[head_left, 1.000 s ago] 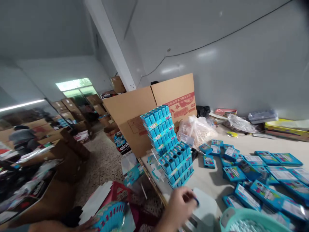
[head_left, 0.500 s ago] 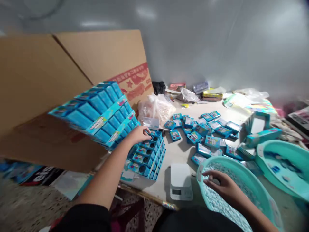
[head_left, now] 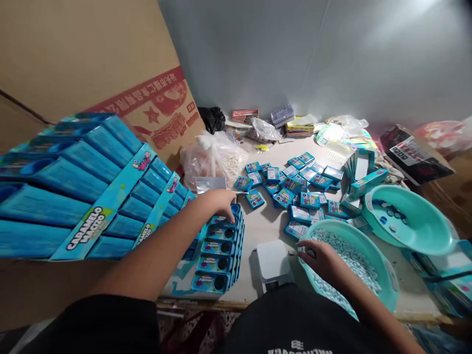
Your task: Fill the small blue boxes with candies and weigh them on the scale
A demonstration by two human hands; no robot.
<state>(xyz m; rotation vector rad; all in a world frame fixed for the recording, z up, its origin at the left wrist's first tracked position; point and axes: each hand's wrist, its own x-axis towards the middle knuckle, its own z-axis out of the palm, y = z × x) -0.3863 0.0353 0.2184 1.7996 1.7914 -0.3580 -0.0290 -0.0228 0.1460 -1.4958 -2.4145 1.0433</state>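
My left hand (head_left: 220,202) reaches over a low stack of blue candy boxes (head_left: 217,250) with round holes in their tops, its fingers curled on the top far box. A taller stack of the same blue display boxes (head_left: 84,191) leans close at the left. My right hand (head_left: 319,255) rests palm down in a teal basin (head_left: 383,280) filled with small pale candies, the fingers bent among them. Whether they hold any is hidden. A small white scale (head_left: 273,263) sits between the two hands.
Several flat blue packets (head_left: 295,189) lie scattered mid-table. A second teal basin (head_left: 409,221) stands at the right. A clear plastic bag (head_left: 214,157) and a big cardboard carton (head_left: 121,73) are at the back left. Clutter lines the grey wall.
The view swung from the room down onto the table. My left hand reached out to the low stack of boxes and my right hand settled in the candy basin.
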